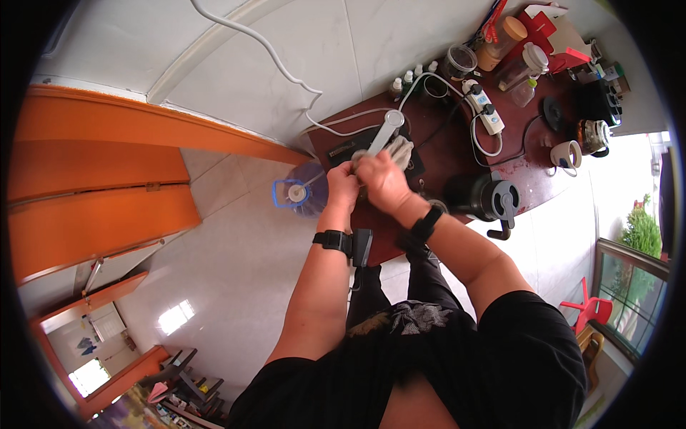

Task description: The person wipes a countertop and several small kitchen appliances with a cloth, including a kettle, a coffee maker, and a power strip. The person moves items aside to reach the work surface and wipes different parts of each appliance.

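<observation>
Both hands meet over the near side of a dark red table. My right hand (383,179) is blurred and curled around a crumpled greyish cloth (401,153), which sticks out beyond its fingers. Close against it, my left hand (343,187) has bent fingers; what lies between the two hands is blurred and mostly hidden. Just behind them rises a white water dispenser spout (387,133) with a round top, over a black mat (343,153). A large clear water jug (308,187) with a blue handle stands on the floor to the left, a tube in its neck.
On the table (514,145) are a power strip (485,107) with plugs and cables, a black kettle-like vessel (479,195), a white mug (565,155), a glass pot (592,137), a lidded pitcher (525,67) and several small bottles (408,78). Orange doors (102,214) stand at left.
</observation>
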Demonstrator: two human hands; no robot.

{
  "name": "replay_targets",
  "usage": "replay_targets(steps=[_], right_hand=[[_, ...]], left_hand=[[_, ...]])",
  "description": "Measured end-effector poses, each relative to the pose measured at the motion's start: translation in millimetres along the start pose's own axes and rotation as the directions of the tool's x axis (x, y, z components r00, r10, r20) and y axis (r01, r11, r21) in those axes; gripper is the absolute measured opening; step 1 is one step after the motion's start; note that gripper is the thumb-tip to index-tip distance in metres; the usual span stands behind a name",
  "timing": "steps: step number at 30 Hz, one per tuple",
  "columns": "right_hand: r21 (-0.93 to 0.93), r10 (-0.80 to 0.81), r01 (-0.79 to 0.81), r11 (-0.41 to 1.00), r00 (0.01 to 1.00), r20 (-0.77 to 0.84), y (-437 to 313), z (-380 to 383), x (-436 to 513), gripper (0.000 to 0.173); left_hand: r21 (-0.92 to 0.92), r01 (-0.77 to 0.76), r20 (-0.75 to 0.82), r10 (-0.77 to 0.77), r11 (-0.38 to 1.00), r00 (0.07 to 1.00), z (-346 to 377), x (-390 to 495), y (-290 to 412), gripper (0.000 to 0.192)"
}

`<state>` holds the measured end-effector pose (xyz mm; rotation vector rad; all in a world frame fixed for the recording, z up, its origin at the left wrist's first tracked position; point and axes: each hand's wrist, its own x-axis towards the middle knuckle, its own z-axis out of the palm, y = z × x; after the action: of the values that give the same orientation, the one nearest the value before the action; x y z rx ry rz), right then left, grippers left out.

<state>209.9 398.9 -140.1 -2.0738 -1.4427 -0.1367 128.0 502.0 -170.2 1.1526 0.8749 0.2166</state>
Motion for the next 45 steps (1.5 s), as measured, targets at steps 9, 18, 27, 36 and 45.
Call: replay_targets(steps=[9, 18, 27, 36, 45], right_hand=[[-0.049, 0.142, -0.146, 0.988, 0.986, -0.087, 72.4, -15.1, 32.4, 0.019], [0.129, 0.059, -0.061, 0.99, 0.998, 0.017, 16.7, -15.7, -2.8, 0.026], [0.483, 0.572, -0.45, 0.751, 0.809, -0.135, 85.8, -44.3, 32.4, 0.026], [0.592, 0.7, -0.534, 0.604, 0.711, -0.074, 80.3, -18.1, 41.7, 0.039], [0.148, 0.352, -0.332, 0.932, 0.925, -0.143, 40.2, -1.0, 25.4, 0.039]], left_hand=[[0.031, 0.007, 0.004, -0.007, 1.0, 1.0, -1.9, 2.1, -2.6, 0.035], [0.037, 0.016, -0.02, -0.015, 0.999, 1.0, 1.5, -1.2, -1.1, 0.033], [0.124, -0.046, 0.018, 0.044, 0.991, 0.999, 10.9, 0.8, -7.2, 0.03], [0.231, -0.058, 0.005, 0.058, 0.971, 0.998, 15.7, -0.7, -4.1, 0.029], [0.188, -0.12, -0.04, 0.129, 0.975, 0.991, 17.6, -0.8, -7.3, 0.025]])
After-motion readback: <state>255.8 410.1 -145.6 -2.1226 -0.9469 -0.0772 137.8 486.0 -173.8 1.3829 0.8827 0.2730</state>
